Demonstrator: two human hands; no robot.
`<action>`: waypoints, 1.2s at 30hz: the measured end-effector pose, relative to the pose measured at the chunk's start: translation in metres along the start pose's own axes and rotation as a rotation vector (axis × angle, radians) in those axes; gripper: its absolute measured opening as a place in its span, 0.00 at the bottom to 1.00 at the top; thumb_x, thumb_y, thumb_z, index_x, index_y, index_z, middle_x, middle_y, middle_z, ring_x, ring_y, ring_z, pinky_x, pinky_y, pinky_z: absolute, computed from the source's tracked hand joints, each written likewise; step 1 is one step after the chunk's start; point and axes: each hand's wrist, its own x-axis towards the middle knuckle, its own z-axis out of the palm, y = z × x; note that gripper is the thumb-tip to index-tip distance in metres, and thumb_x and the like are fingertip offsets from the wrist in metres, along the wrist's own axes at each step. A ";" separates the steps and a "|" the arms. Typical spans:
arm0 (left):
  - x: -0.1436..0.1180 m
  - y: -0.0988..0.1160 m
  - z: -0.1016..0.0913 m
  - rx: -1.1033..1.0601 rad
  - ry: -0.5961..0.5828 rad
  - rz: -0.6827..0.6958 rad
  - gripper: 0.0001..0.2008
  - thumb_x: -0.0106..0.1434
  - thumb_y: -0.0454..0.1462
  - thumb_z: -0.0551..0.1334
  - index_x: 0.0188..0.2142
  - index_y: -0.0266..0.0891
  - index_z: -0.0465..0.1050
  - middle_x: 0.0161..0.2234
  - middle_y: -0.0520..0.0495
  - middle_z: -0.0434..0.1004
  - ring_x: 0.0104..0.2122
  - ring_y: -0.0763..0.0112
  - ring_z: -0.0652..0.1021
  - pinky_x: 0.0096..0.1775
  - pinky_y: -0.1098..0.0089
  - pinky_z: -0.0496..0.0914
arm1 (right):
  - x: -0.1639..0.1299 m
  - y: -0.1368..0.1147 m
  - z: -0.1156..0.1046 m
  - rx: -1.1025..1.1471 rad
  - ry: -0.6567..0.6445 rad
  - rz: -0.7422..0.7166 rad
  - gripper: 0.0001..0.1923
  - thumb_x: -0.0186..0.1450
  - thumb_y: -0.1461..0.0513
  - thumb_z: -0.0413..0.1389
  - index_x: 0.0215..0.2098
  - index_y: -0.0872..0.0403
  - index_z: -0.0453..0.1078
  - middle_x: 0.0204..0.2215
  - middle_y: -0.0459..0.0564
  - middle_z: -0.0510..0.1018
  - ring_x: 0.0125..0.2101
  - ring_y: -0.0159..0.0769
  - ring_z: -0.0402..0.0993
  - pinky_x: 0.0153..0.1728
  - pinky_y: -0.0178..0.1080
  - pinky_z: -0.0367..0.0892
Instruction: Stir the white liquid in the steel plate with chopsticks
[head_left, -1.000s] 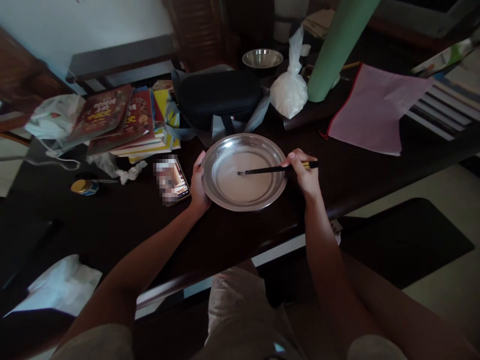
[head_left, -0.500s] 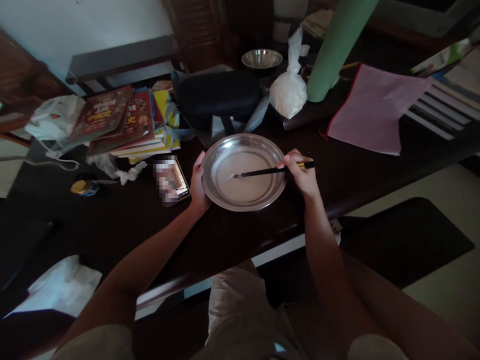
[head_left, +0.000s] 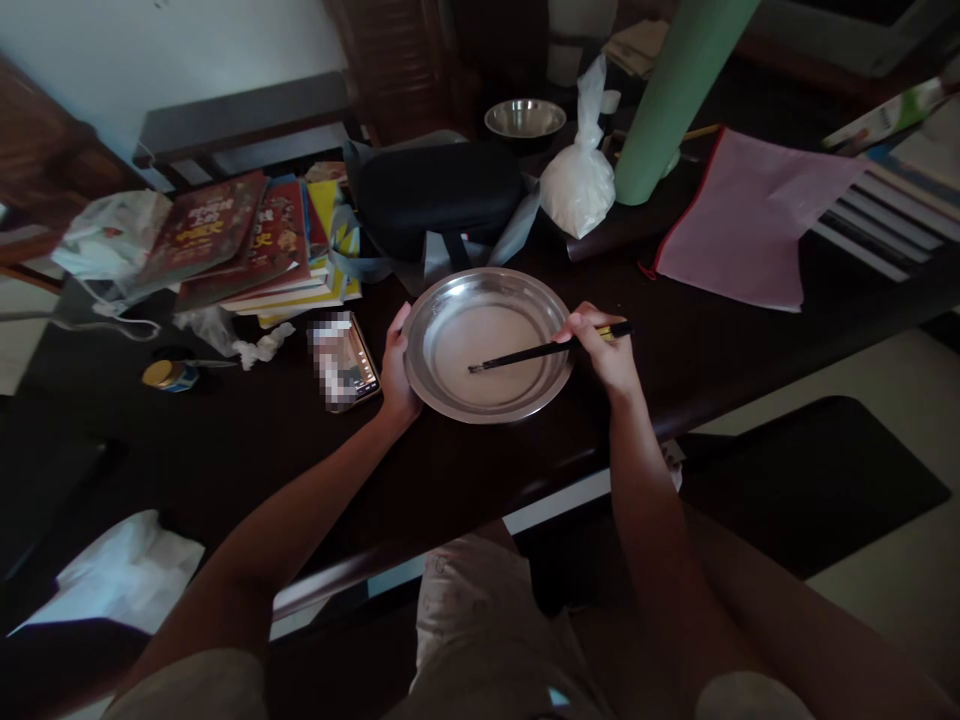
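A shiny metal bowl [head_left: 431, 385], wide and shallow, stands on the dark table and holds a milky, pale liquid [head_left: 480, 330]. My left hand [head_left: 399, 370] grips the bowl's left rim, fingers round the outside. With my right hand [head_left: 602, 350] I pinch a pair of black chopsticks [head_left: 525, 354] near their gold-marked upper ends. Their tips reach into the liquid left of the bowl's middle. The chopsticks lie close together and are hard to tell apart. Just left of my left hand lies a lit phone [head_left: 360, 360], partly blurred out.
Behind the bowl sit a black case [head_left: 439, 195], a tied bag of white powder [head_left: 577, 190], a second metal bowl [head_left: 525, 118] and a green column [head_left: 660, 130]. Stacked books [head_left: 225, 235] and a small jar [head_left: 169, 375] are left; a pink pouch [head_left: 750, 220] is right.
The chopstick tips have shifted slightly toward me in the liquid, and the sticks slant more. My left hand and the bowl stay in place.
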 end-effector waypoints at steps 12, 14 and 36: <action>-0.001 0.002 0.003 -0.027 0.025 -0.013 0.20 0.68 0.49 0.69 0.58 0.51 0.81 0.64 0.48 0.84 0.69 0.51 0.77 0.72 0.53 0.70 | 0.001 0.000 0.000 0.008 0.054 -0.042 0.32 0.68 0.32 0.62 0.21 0.45 0.77 0.23 0.46 0.80 0.32 0.40 0.75 0.42 0.49 0.72; -0.001 0.002 0.002 -0.028 0.018 -0.016 0.21 0.67 0.50 0.69 0.57 0.51 0.82 0.64 0.48 0.84 0.69 0.51 0.77 0.72 0.53 0.71 | 0.000 -0.001 0.000 0.014 0.057 -0.006 0.33 0.68 0.31 0.61 0.20 0.45 0.77 0.23 0.46 0.79 0.30 0.39 0.75 0.41 0.49 0.73; 0.002 0.003 0.001 -0.007 0.011 -0.017 0.22 0.67 0.52 0.70 0.58 0.51 0.81 0.65 0.47 0.83 0.72 0.50 0.75 0.72 0.53 0.70 | -0.001 -0.004 0.001 -0.011 0.029 -0.032 0.33 0.67 0.30 0.61 0.20 0.45 0.76 0.23 0.46 0.79 0.33 0.42 0.75 0.44 0.52 0.72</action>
